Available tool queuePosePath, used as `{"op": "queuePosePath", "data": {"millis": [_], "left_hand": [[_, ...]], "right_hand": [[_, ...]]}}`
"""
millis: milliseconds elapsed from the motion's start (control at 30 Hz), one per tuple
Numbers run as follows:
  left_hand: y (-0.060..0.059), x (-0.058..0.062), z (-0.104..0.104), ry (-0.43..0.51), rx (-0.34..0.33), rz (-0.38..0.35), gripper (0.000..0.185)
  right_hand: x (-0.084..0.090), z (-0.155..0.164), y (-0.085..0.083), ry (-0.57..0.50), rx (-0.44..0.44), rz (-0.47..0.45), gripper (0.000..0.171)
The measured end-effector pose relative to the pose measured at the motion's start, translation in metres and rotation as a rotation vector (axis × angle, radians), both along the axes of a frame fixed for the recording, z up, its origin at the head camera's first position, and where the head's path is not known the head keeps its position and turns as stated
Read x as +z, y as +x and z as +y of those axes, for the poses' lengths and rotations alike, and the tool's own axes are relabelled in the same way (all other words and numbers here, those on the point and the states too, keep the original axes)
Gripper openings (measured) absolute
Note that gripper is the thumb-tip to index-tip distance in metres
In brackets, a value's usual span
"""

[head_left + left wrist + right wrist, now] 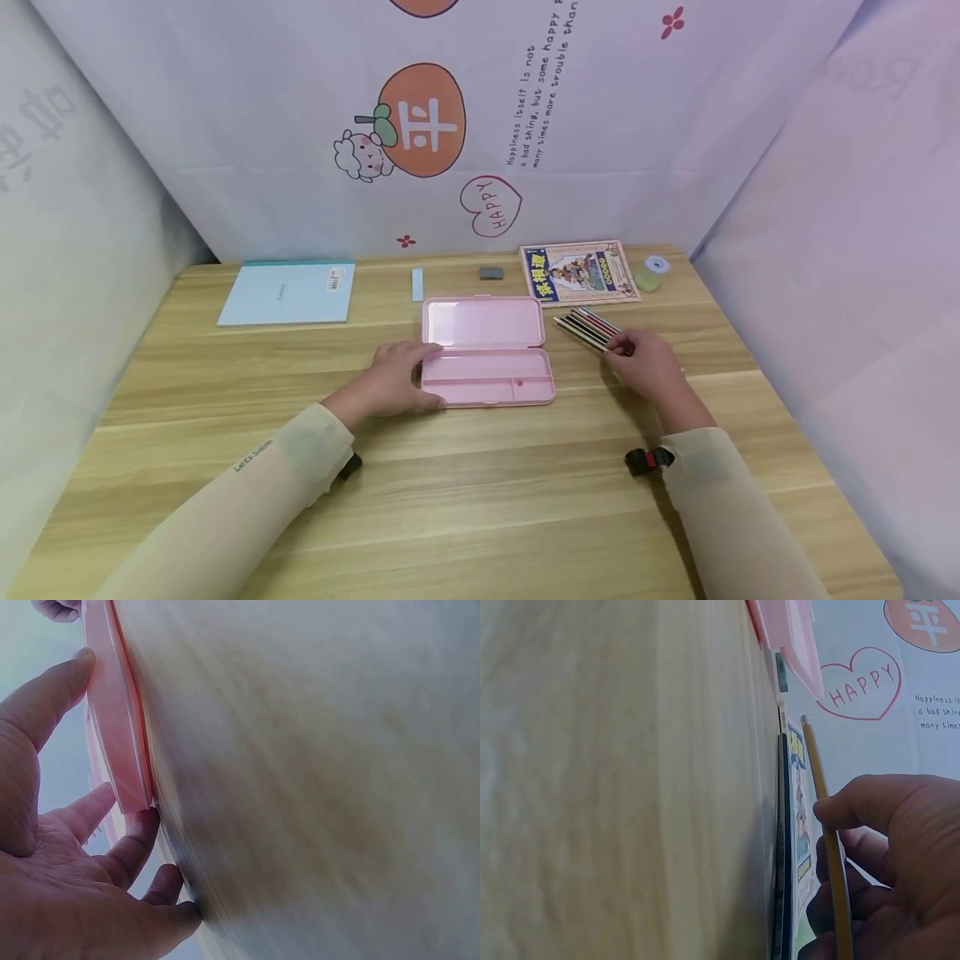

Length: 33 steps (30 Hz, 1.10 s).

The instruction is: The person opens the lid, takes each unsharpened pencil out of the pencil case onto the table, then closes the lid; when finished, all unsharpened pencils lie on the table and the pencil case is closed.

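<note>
Lying open, the pink pencil case (487,354) shows 2 shallow trays. Left hand (393,383) rests open-fingered against it. Right hand (648,362) pinches 1 pencil (826,840).

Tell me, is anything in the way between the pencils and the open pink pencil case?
Nothing visible is. The right hand pinches a pencil from the bunch of pencils just right of the open pink pencil case. Only bare wooden table lies between them. The left hand touches the case's left end.

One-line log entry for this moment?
left hand: steadies open pink pencil case | right hand: pinches a pencil | rest of pencils: on table
</note>
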State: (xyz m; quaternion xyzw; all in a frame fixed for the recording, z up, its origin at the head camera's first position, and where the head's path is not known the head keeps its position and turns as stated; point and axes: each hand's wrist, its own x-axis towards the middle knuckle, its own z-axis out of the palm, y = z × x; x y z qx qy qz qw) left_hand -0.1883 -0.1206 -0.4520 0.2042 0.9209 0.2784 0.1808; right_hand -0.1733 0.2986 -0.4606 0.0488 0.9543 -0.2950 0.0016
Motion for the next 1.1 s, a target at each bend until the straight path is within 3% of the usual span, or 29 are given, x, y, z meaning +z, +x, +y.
{"op": "queuePosePath", "data": {"millis": [733,1100], "left_hand": [[-0.001,-0.001,-0.002,0.007,-0.002,0.009,0.093],[-0.002,-0.002,-0.001,0.001,-0.010,0.011,0.092]], "right_hand": [[-0.001,-0.008,-0.003,-0.004,0.007,0.011,0.019],[0.006,-0.034,-0.014,-0.155,0.048,0.031,0.024]]}}
